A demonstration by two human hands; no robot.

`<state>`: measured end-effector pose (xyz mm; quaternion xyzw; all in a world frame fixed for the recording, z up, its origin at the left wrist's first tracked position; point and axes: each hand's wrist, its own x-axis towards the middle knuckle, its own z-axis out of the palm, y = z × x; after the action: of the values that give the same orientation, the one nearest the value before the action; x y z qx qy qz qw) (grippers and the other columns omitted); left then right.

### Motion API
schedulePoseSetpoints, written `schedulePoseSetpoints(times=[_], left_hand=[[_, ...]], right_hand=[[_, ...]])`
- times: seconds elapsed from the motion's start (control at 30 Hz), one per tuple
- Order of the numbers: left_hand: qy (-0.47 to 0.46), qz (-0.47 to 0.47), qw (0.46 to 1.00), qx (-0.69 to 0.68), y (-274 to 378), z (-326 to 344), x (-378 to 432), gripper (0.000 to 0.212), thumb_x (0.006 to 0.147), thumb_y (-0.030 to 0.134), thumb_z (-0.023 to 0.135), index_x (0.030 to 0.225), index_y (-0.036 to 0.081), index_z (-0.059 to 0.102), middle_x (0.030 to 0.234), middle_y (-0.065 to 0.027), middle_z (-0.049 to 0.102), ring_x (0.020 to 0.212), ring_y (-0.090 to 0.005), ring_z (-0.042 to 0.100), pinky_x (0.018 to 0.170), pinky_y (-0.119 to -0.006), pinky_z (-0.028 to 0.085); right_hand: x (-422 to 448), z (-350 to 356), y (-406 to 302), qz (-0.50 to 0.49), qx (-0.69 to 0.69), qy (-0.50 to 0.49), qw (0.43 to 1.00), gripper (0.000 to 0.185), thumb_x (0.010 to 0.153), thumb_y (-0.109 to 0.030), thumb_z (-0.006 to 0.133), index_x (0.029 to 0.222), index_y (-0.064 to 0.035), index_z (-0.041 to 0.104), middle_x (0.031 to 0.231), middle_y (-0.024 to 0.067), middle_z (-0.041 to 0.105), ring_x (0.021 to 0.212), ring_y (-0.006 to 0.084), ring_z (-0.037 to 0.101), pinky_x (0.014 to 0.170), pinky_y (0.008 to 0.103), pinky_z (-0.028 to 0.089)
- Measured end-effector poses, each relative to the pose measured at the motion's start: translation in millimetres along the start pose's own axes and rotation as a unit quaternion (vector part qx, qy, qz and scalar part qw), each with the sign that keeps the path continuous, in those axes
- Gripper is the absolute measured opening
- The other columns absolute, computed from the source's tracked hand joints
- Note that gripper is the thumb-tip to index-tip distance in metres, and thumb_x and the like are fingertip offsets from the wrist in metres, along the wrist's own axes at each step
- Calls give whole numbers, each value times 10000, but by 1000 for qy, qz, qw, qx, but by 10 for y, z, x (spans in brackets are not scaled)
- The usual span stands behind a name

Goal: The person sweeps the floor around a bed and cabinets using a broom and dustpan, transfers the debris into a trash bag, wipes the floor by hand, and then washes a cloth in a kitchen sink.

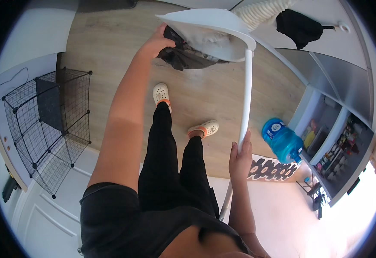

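Note:
My right hand (pixel 241 159) is wrapped around the long white handle (pixel 247 87) of a dustpan. The white dustpan pan (pixel 204 17) is tilted above the floor in front of me, and pale dust and hair (pixel 215 40) show inside it. At the pan's left corner, my left hand (pixel 158 42) grips the edge of a black plastic bag (pixel 189 61). The bag hangs crumpled under the pan's lower edge; its inside is mostly hidden.
A black wire-grid cage (pixel 49 124) stands at the left. To the right, a blue water-cooler bottle (pixel 280 138) is beside low shelves (pixel 344 111) with small items. A patterned mat (pixel 271 168) is near it. A ribbed cream hose (pixel 260 13) and black cloth (pixel 299 28) are at the upper right.

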<state>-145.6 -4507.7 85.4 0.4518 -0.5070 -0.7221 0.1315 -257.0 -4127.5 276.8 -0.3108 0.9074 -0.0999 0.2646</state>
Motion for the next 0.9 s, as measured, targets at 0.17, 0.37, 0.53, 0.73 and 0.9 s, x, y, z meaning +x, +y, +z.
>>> schedulePoseSetpoints(times=[0.17, 0.37, 0.53, 0.73, 0.9], left_hand=[[78, -23, 996, -22, -198, -434, -33, 820, 594, -90, 621, 1334, 27, 290, 1240, -120, 394, 1102, -243, 450, 900, -303, 408], [110, -45, 992, -44, -365, -750, -128, 887, 564, -59, 651, 1359, 31, 266, 1306, -116, 284, 1153, -259, 406, 909, -307, 407], [126, -28, 991, 16, -388, -774, -65, 936, 554, -36, 656, 1382, 34, 224, 1319, -117, 266, 1210, -262, 340, 944, -316, 376], [148, -12, 989, -13, -404, -875, -40, 963, 547, -4, 662, 1394, 46, 208, 1358, -127, 230, 1233, -268, 312, 951, -304, 366], [163, -40, 986, 5, -465, -1124, -12, 953, 544, -2, 654, 1390, 34, 217, 1368, -132, 223, 1231, -270, 317, 916, -309, 393]], right_hand=[[60, 134, -183, -4, -7, -19, 1000, 597, 859, -90, 513, 1385, -85, 230, 911, 168, 499, 768, 338, 549, 621, 408, 451], [118, 263, -316, -57, -12, -9, 998, 614, 860, -87, 514, 1395, -96, 212, 893, 156, 496, 685, 321, 552, 574, 415, 448], [195, 246, -398, -70, -39, -19, 997, 616, 860, -89, 517, 1393, -97, 209, 896, 165, 492, 682, 327, 552, 571, 409, 453], [289, 215, -580, -147, -27, 49, 988, 598, 862, -93, 523, 1384, -89, 230, 911, 176, 498, 700, 339, 551, 576, 410, 457], [316, 149, -853, -107, -20, 21, 994, 599, 855, -88, 529, 1379, -77, 241, 909, 182, 498, 726, 344, 551, 603, 415, 458]])
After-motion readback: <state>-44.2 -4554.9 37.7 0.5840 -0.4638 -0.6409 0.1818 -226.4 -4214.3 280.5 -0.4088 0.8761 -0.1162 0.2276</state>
